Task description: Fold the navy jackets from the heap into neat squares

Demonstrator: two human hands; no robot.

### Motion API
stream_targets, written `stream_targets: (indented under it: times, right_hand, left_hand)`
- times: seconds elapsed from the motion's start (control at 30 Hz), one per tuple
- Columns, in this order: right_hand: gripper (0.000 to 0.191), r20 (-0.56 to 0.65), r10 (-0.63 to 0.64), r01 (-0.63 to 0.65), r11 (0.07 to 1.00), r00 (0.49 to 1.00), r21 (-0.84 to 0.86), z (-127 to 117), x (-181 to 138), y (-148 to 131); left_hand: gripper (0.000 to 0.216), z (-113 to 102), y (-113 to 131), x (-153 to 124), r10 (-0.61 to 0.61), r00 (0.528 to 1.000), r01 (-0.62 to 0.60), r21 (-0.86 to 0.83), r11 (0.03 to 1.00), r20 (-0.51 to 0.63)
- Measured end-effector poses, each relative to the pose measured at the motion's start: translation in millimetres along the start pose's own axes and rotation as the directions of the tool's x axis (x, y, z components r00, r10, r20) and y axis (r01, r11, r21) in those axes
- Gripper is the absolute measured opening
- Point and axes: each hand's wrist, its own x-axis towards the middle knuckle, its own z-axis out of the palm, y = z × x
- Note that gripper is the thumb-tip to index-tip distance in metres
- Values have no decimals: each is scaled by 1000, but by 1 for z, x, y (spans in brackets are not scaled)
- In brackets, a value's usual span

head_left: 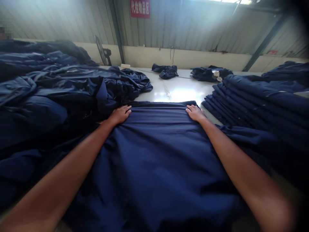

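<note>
A navy blue cloth garment point(154, 154) lies spread flat on the table in front of me, its far edge gathered in a dark fold. My left hand point(119, 115) rests palm down on that far edge, with the fingers together. My right hand point(195, 113) lies the same way at the edge's other end, close to the folded stack. Neither hand grips the cloth. The table under the garment is hidden.
A large heap of navy garments point(60, 96) fills the left side. Folded navy garments point(256, 100) are stacked at right. Two small bundles point(165, 71) point(211, 73) lie on the far white table point(176, 90). A fan point(102, 50) stands near the corrugated wall.
</note>
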Motion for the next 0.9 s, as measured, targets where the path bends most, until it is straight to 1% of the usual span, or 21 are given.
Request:
stream_targets:
  times: [0.1, 0.23, 0.33, 0.43, 0.53, 0.63, 0.73, 0.8, 0.83, 0.87, 0.9]
  right_hand:
    - [62, 1, 2, -2, 1000, 1000, 5, -1, -2, 1]
    - [61, -15, 5, -5, 1000, 1000, 20, -4, -5, -1]
    - [61, -22, 5, -4, 1000, 1000, 27, -4, -4, -1]
    - [60, -26, 1, -1, 1000, 1000, 20, -4, -3, -1]
    - [54, -42, -12, 12, 1000, 999, 7, -8, -7, -6]
    - [51, -68, -30, 30, 1000, 997, -6, -23, -22, -21]
    - [43, -117, -66, 64, 998, 991, -22, -57, -44, -40]
    - [40, -186, -117, 111, 993, 976, -41, -86, -68, -47]
    - [41, -225, -147, 138, 989, 963, -54, -101, -85, -46]
    - [42, -262, -171, 159, 985, 950, -69, -113, -104, -41]
    - [43, -297, -188, 171, 982, 936, -82, -123, -125, -34]
  left_hand:
    - [59, 1, 0, -1, 12, 1000, -12, -25, 1000, -6]
    - [57, -2, 2, -4, 66, 995, -69, -53, 996, -72]
    - [57, -3, 1, -2, 83, 993, -87, -51, 995, -86]
    - [57, 0, -1, 1, 72, 995, -74, -34, 997, -64]
    - [57, 2, -2, 1, 49, 999, -50, 0, 999, -17]
    - [57, -9, 5, -1, 39, 999, -40, 38, 998, 27]
    - [56, -34, 23, 2, 28, 997, -34, 85, 996, 72]
    - [58, -50, 47, 3, 46, 995, -56, 113, 992, 85]
    - [60, -54, 63, 0, 88, 994, -94, 112, 989, 65]
    - [61, -56, 82, -6, 157, 987, -159, 97, 983, 28]
    - [61, -55, 103, -15, 250, 968, -249, 70, 966, -18]
